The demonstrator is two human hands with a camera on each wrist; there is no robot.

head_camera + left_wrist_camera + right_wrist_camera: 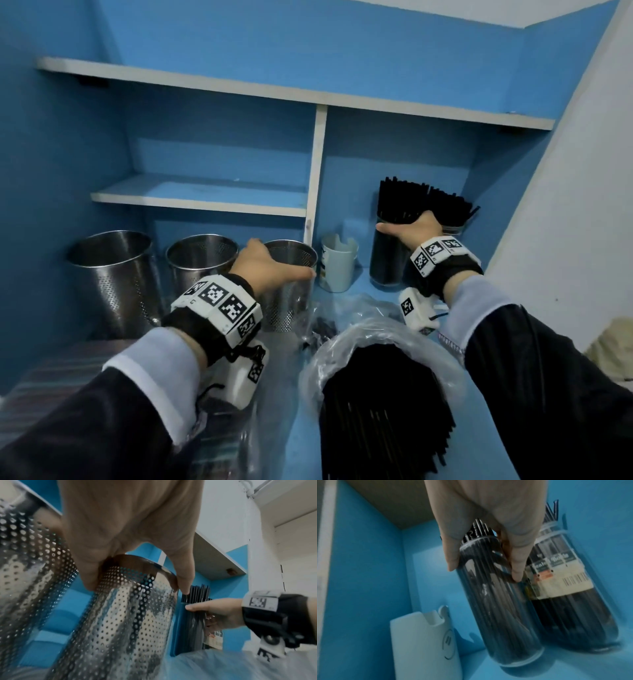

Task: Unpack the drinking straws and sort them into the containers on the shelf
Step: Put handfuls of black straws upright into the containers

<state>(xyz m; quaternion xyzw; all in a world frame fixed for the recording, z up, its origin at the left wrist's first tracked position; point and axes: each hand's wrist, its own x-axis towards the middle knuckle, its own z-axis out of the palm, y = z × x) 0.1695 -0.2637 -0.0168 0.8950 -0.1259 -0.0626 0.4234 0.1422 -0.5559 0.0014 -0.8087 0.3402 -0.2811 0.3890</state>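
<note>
Black straws (383, 407) in open bag; more upright in clear jars (388, 255).

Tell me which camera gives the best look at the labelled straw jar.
The right wrist view: the labelled jar stands close up, label and barcode facing the camera, beside the jar the right hand grips. The head view mostly hides it behind that hand; the left wrist view shows only a sliver of label.

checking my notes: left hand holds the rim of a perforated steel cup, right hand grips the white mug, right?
Not quite. The right hand grips a clear jar of black straws, not the white mug beside it, as the right wrist view shows. The left hand does hold the perforated steel cup.
</note>
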